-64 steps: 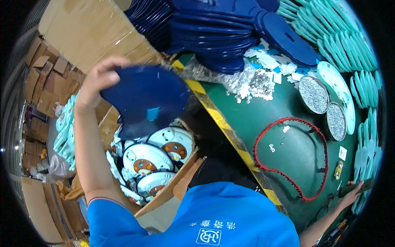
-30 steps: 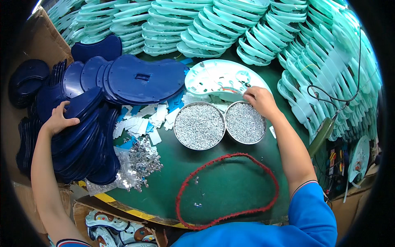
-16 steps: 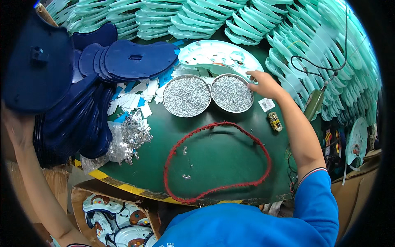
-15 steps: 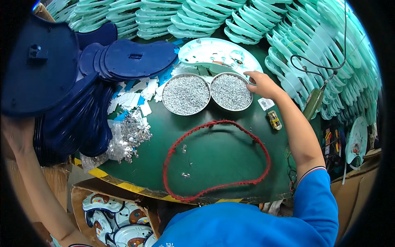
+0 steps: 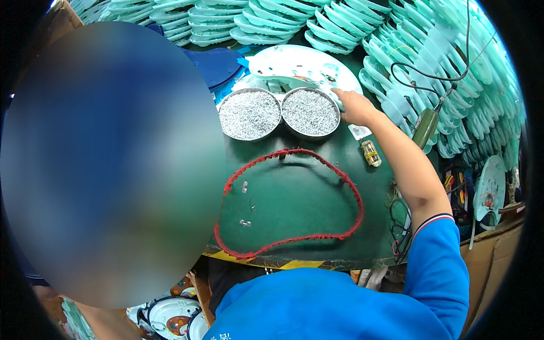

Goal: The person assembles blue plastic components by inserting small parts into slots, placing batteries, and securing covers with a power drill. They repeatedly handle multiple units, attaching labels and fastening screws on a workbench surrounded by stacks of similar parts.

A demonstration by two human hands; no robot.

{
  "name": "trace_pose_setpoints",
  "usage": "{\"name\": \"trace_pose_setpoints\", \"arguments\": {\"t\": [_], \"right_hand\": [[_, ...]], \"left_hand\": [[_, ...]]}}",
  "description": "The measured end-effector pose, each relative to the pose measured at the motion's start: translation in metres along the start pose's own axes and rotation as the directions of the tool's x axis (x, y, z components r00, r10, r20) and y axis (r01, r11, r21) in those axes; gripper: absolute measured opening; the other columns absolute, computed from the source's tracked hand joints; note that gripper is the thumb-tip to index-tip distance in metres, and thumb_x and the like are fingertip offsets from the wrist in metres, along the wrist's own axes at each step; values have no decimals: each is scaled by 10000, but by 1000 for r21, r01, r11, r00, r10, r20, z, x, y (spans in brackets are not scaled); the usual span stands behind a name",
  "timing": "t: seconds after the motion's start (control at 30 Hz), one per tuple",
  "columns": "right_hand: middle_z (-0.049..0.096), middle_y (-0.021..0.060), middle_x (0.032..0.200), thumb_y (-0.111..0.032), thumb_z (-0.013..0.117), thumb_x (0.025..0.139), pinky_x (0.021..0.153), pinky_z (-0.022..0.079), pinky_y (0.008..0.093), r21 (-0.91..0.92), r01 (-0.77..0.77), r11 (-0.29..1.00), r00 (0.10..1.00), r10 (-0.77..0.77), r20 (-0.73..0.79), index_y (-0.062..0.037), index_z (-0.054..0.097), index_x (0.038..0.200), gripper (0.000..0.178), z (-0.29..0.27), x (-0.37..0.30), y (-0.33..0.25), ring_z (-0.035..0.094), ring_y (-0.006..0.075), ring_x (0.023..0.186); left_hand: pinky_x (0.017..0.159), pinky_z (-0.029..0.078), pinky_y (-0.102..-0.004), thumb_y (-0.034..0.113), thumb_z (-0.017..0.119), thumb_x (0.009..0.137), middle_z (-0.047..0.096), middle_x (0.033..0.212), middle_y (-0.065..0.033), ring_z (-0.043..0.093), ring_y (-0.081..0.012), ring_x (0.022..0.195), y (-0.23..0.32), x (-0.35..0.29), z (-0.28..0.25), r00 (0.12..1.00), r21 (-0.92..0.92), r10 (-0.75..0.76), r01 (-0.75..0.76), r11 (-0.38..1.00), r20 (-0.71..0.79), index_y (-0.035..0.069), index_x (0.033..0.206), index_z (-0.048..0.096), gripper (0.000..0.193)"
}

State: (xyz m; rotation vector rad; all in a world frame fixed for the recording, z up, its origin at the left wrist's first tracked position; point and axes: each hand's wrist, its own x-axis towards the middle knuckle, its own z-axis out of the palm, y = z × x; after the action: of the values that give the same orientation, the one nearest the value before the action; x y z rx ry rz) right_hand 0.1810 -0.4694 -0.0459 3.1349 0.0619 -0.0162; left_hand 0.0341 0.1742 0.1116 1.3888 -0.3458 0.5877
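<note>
My right hand reaches across the green table to the right edge of a pale mint, bean-shaped plastic shell. Its fingers are closed at the shell's edge, beside the right of two round tins full of small silvery pieces. A large blurred area, mostly dark blue, covers the left side. Below it part of my left forearm shows; my left hand's fingers are hidden. In front of the tins lies a red, fuzzy-edged loop in a bean outline, with a few small clear parts inside it.
Stacked mint shells line the back and right. A green handheld tool hangs from a cord at the right. A small yellowish cylinder lies near my right forearm. Striped tape marks the table's front edge, with a box of finished-looking parts below.
The view has shifted. The mint shell has slid slightly right and nearer with my right hand. The dark blue panel by my left hand gives way to a large blur on the left.
</note>
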Motion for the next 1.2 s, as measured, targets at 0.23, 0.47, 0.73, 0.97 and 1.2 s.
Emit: {"name": "trace_pose_setpoints", "arguments": {"t": [0.23, 0.47, 0.73, 0.97, 1.2], "right_hand": [[590, 174, 912, -138, 658, 857, 734, 473, 438, 163, 172, 971, 805, -44, -591, -2, 633, 1074, 257, -2, -29, 12, 601, 360, 863], [500, 14, 756, -92, 646, 637, 529, 405, 344, -179, 557, 811, 636, -555, -536, -87, 713, 1079, 448, -43, -181, -74, 498, 186, 612], [501, 28, 785, -257, 679, 835, 618, 440, 320, -29, 581, 814, 804, -578, -140, -29, 652, 1168, 405, -10, -239, -106, 525, 185, 707], [624, 124, 1041, -381, 789, 781, 805, 495, 411, 473, 562, 679, 825, -416, -384, -91, 619, 1148, 497, -34, -156, -183, 597, 305, 924], [688, 141, 930, -260, 756, 833, 684, 499, 406, 856, 215, 470, 935, -351, -43, -71, 698, 991, 253, 22, -84, -271, 626, 287, 761]], "left_hand": [[1076, 434, -518, 787, 759, 561, 404, 1470, -136, 408, -323, 1361, -14, -44, 6, 985, -6, -158, 159, 987, 69, 93, 1485, 322, 1236], [1110, 376, -552, 809, 758, 514, 355, 1497, -124, 342, -326, 1400, -31, -50, 57, 961, -45, -86, 77, 996, -263, 114, 1504, 283, 1300], [1129, 312, -569, 786, 758, 509, 294, 1534, -103, 303, -318, 1405, -40, -63, 94, 963, -125, -165, 141, 982, -213, 129, 1514, 251, 1304], [1105, 337, -546, 800, 712, 541, 328, 1502, -109, 337, -307, 1373, -42, -83, 92, 958, -134, -272, 259, 956, -87, 115, 1501, 269, 1260], [1082, 363, -523, 813, 665, 572, 362, 1469, -114, 372, -295, 1341, -45, -94, 110, 859, -109, -499, 510, 853, 119, 100, 1487, 288, 1220]]}}
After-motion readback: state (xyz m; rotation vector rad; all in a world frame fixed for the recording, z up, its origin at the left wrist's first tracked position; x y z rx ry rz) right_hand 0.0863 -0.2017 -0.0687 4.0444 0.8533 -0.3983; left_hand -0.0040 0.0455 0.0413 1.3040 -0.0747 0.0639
